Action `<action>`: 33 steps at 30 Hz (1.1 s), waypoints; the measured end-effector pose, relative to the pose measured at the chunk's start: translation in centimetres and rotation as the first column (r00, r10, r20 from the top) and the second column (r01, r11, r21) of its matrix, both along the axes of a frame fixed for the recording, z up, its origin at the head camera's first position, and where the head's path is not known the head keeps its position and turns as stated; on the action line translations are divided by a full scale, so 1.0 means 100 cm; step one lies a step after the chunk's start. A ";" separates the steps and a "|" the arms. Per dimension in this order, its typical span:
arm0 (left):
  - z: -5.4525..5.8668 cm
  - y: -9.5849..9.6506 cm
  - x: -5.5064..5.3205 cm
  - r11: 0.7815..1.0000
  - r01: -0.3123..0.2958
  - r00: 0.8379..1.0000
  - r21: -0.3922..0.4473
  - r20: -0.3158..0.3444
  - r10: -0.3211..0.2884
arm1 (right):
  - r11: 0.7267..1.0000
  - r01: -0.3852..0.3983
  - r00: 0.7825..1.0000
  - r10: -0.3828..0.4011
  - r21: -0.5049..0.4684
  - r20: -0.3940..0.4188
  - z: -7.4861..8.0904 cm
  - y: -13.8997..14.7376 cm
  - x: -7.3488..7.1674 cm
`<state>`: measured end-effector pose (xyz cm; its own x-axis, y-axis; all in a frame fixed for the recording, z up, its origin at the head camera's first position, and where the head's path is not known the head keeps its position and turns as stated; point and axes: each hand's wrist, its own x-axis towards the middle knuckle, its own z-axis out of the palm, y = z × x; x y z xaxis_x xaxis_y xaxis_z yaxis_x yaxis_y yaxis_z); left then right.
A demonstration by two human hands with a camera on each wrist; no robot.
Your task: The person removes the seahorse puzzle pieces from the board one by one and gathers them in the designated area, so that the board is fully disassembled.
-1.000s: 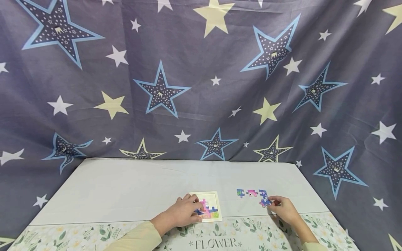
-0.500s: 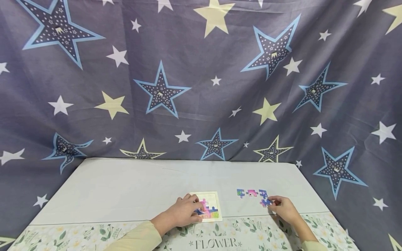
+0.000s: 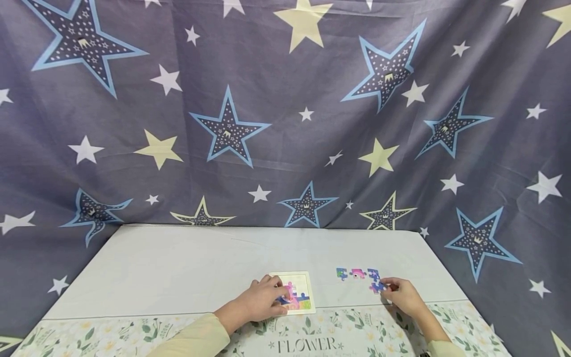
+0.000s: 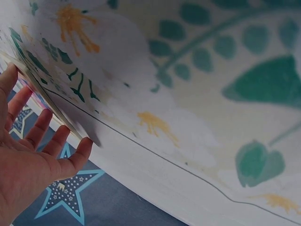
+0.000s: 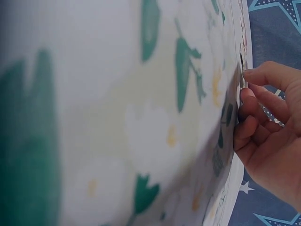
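Note:
In the head view my left hand [image 3: 263,300] lies over the left side of a small cream puzzle tray [image 3: 312,292], its fingers spread. Pink, blue and green puzzle pieces [image 3: 305,300] fill the lower part of the tray, partly hidden by the fingers. The left wrist view has those fingertips along the edge of the tray [image 4: 63,121]. Over to the right, my right hand [image 3: 403,296] pinches the right edge of a blue-and-pink puzzle piece [image 3: 377,287] with thumb and index finger. Its other fingers are curled in, as the right wrist view of the hand [image 5: 273,122] shows.
Above the pinched piece lies a blue puzzle piece [image 3: 373,273]. Left of it are a pink piece with an eye [image 3: 358,273] and a blue-green piece [image 3: 341,273]. A white and floral cloth [image 3: 200,267] covers the table; a star-patterned curtain [image 3: 276,89] hangs behind.
The piece at my right fingertips has shifted very slightly to the right. My left hand and the tray stay in place.

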<state>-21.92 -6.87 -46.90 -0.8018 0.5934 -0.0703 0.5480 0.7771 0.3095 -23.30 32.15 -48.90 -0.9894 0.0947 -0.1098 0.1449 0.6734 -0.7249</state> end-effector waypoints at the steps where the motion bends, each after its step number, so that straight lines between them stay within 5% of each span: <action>1: 0.000 0.000 0.000 1.000 -0.003 1.000 -0.002 -0.003 0.003 | 1.000 -0.001 1.000 0.001 0.000 0.000 0.000 0.000 0.000; 33: -0.001 0.000 0.002 1.000 0.008 1.000 0.010 -0.023 -0.008 | 1.000 -0.004 1.000 0.004 0.014 -0.011 0.001 0.000 0.001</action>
<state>-21.75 -6.85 -47.05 -0.7983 0.6004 -0.0461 0.5611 0.7695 0.3049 -23.21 32.13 -48.82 -0.9910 0.0921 -0.0976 0.1342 0.6843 -0.7168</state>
